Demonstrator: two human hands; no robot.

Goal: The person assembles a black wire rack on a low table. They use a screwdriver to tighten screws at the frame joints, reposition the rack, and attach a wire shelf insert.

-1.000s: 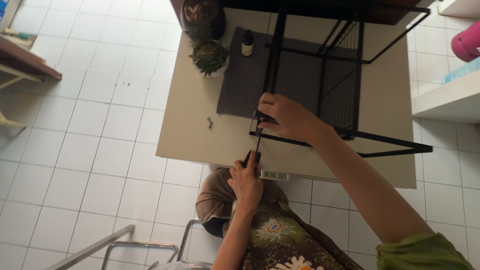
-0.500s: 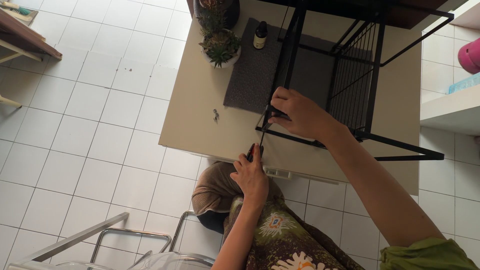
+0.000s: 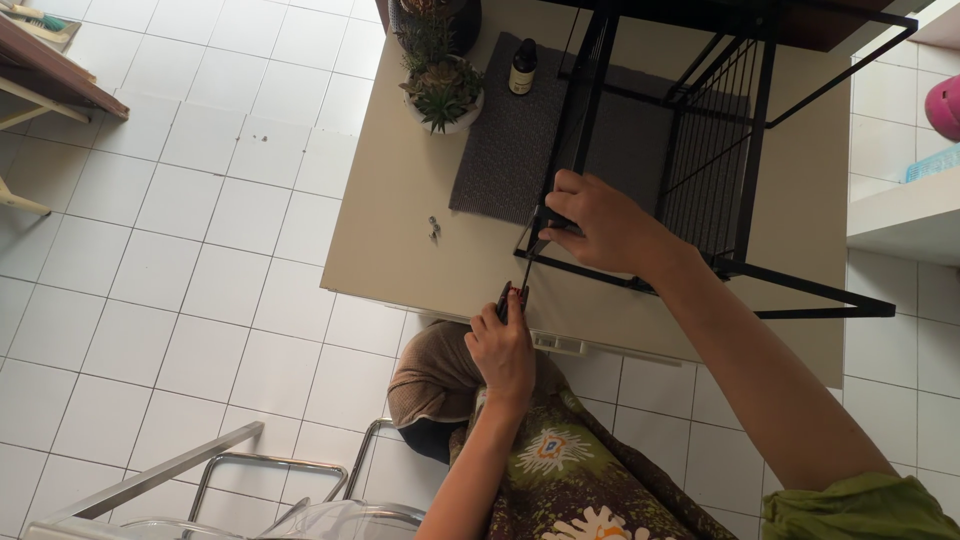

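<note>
white floor tiles surround the beige table [image 3: 400, 220] where the black metal wire rack frame [image 3: 735, 150] lies on a dark grey mat [image 3: 500, 150]. since a second ago little has moved: my right hand [image 3: 605, 228] still clamps the frame's corner, and my left hand [image 3: 503, 345] still grips the black-handled screwdriver [image 3: 517, 285], its tip at that corner, so the turning seems ongoing. small loose screws [image 3: 433, 229] lie well apart, left of both hands.
</note>
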